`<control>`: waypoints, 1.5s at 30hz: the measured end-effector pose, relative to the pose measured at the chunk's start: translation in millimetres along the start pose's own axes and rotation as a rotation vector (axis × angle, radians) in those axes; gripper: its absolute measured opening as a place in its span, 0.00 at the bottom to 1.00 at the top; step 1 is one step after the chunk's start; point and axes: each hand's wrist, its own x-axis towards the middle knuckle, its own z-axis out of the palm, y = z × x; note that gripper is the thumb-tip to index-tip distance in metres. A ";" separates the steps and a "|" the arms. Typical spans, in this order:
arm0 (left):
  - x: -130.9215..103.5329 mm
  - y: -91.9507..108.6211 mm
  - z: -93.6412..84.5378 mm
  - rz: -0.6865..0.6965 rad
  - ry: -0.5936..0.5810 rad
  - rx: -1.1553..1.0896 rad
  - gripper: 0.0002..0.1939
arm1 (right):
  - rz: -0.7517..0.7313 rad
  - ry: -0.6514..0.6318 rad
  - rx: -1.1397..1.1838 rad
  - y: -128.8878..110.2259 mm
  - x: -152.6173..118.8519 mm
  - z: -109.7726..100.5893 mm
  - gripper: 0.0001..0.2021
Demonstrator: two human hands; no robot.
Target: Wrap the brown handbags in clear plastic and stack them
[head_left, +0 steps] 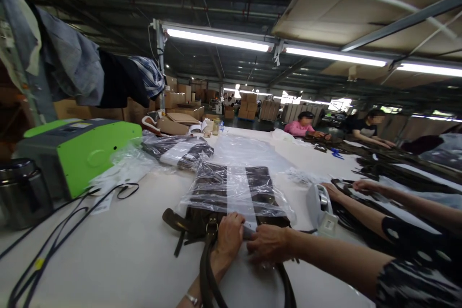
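Here, both hands are gripping the near edge of the dark brown leather handbag (231, 202) in clear plastic wrap: left hand (228, 237) fingers curled, right hand (269, 244) fingers pinching.

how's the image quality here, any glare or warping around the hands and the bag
Head view: fluorescent tubes overhead burn out white; the clear plastic wrap over the dark bag shows pale glare streaks. Wide-angle warping bends the table edges and ceiling. The left hand and right hand look soft, slightly blurred.
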 end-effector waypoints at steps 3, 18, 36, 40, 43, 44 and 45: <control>-1.1 -3.5 3.9 -0.013 0.022 -0.073 0.12 | -0.095 -0.006 -0.025 -0.9 2.8 3.1 0.05; -5.1 -12.0 7.6 0.016 0.017 -0.121 0.15 | 0.117 -0.102 0.397 10.3 6.4 -6.6 0.04; 2.6 -5.2 7.2 0.149 0.254 -0.458 0.21 | 0.863 0.675 1.559 14.8 9.8 24.0 0.08; 15.7 -0.9 5.0 0.141 0.262 -0.181 0.30 | 0.943 0.963 1.707 18.5 -5.9 21.0 0.14; 29.3 0.8 3.0 0.077 0.189 0.083 0.24 | 1.023 1.086 1.753 14.4 -14.4 23.7 0.19; 34.0 1.1 2.1 0.064 0.167 0.136 0.19 | 1.037 1.066 1.729 11.5 -15.3 25.5 0.18; 38.7 1.7 1.0 0.058 0.156 0.165 0.13 | 1.043 1.025 1.679 8.3 -14.9 27.7 0.16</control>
